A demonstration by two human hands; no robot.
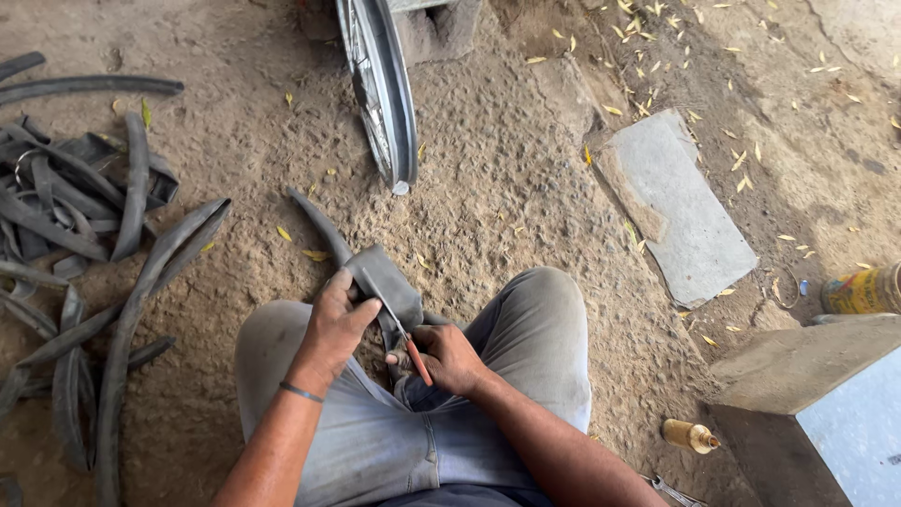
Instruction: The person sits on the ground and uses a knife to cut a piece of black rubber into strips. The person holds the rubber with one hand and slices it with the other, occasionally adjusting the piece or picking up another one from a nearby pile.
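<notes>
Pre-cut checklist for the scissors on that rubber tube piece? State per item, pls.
1. Left hand grips the rubber tube piece: ok.
2. Right hand holds the scissors by the orange handles: ok.
3. Blades on the rubber: ok, they lie across it.
4. Left fingers away from the blades: not ok, they sit right beside them.
5. Blade tip position: cannot tell, hidden by the rubber.
6. Tube's long tail lies free on the ground: ok.

Wheel rim (383,94) upright, old tubes (75,216) piled nearby, stone slab (680,211), sm. bottle (690,436).
</notes>
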